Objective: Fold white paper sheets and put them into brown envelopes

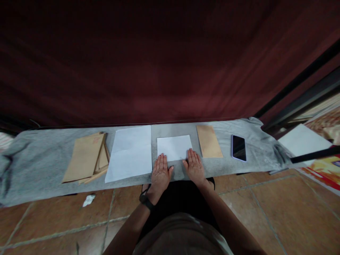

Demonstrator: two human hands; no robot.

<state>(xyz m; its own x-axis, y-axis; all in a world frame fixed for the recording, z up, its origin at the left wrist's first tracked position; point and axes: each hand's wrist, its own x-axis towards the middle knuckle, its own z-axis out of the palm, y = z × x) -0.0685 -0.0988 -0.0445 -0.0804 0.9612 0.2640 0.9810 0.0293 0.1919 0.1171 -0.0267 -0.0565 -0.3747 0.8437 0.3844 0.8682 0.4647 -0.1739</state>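
Note:
A small white sheet of paper, perhaps folded, lies flat on the grey cloth in front of me. My left hand rests palm down with straight fingers, its fingertips on the sheet's near left corner. At the near right corner, the fingertips of my right hand touch the paper, the hand also flat with its thumb out. Left of the sheet lie large white papers. To the right is a single brown envelope.
Brown envelopes lie stacked loosely at the left of the grey cloth. A phone sits at the right. Behind the narrow surface hangs a dark red curtain. White scrap lies on the tiled floor.

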